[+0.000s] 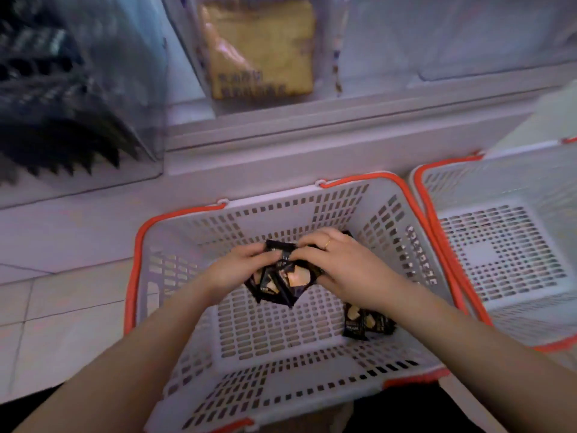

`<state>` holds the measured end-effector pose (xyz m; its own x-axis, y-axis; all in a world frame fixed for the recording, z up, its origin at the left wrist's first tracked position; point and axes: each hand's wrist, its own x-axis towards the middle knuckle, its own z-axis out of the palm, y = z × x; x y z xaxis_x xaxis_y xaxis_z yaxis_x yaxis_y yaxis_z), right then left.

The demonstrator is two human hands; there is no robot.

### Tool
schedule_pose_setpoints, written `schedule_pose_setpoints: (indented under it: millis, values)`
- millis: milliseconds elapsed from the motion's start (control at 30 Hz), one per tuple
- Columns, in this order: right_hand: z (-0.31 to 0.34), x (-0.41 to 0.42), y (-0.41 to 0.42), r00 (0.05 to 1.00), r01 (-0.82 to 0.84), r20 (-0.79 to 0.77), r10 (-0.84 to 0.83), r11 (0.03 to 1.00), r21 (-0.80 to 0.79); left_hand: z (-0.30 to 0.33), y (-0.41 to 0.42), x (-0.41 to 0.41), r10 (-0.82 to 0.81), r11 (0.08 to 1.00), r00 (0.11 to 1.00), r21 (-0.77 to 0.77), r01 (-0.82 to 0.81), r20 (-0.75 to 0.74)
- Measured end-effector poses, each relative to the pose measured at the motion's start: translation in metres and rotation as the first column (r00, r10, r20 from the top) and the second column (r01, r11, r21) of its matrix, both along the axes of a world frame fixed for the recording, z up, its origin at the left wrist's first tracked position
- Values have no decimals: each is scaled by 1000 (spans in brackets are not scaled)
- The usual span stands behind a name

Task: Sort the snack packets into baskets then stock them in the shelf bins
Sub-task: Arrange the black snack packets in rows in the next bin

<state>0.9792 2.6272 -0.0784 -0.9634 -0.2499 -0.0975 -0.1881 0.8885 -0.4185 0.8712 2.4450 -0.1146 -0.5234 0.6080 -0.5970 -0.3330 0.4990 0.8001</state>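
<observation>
A small shop: two grey perforated plastic shopping baskets with orange handles [384, 195] [487, 170] sit on the pale tiled floor [62, 307] below a white shelf [281, 142] holding clear plastic bins of packaged goods [259, 48]

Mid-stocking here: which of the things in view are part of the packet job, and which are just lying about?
In the job:
left hand and right hand, gripping a bunch of black packets
loose black packets
near basket holding them
right basket
clear shelf bin

Lying about:
yellow packet on the shelf

second basket [527, 189] cut off right, shelf bins [81, 89] blurred
</observation>
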Motion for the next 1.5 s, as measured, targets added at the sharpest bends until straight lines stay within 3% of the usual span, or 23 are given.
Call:
schedule_pose_setpoints:
  millis: [133, 267, 367, 467, 533, 633, 667, 700, 833, 1033, 1133, 1267, 1400, 1500]
  values:
    - [51, 1, -4, 995, -27, -95, 34, 996, 83, 57, 3, 8, -9, 998, 995, 55, 14, -97]
    - [93, 4, -12, 980, -30, -193, 50, 994, 106, 105, 2, 24, 8, 966, 996, 259, 16, -92]
    - [114, 7, -21, 966, -24, -258, -8, 992, -121, 129, -4, 30, 8, 939, 990, 342, 42, -141]
    - [131, 11, -33, 971, 88, -181, -159, 934, -347, 146, -13, 31, 8, 914, 980, 398, 73, -199]
    - [138, 14, -45, 947, 179, -140, -290, 835, -521, 155, -20, 31, 79, 907, 969, 421, 28, -235]
    - [150, 9, -62, 901, 279, 79, -426, 430, -859, 173, -30, 27, 206, 885, 902, 465, -7, -378]
    - [155, 6, -67, 901, 293, 146, -408, 324, -900, 180, -35, 25, 240, 872, 875, 490, -4, -420]
    - [161, 2, -72, 909, 297, 178, -376, 287, -911, 187, -39, 23, 272, 856, 853, 517, -3, -445]
    - [188, -15, -99, 947, 275, 164, -276, 433, -858, 213, -61, 11, 359, 824, 793, 566, -21, -493]
    - [220, -52, -140, 934, 262, 95, -345, 479, -838, 242, -88, -10, 478, 751, 783, 648, -128, -399]
    - [232, -74, -156, 924, 233, 34, -381, 492, -839, 262, -101, -27, 505, 772, 742, 615, -160, -440]
    - [244, -117, -170, 905, 279, 32, -424, 536, -797, 281, -126, -68, 383, 913, 651, 375, -160, -655]
    - [249, -172, -181, 847, 417, 85, -524, 559, -717, 292, -151, -123, 245, 969, 463, 195, -153, -852]
    - [245, -212, -183, 780, 550, 154, -606, 547, -631, 291, -155, -169, -100, 965, 277, -161, -207, -956]
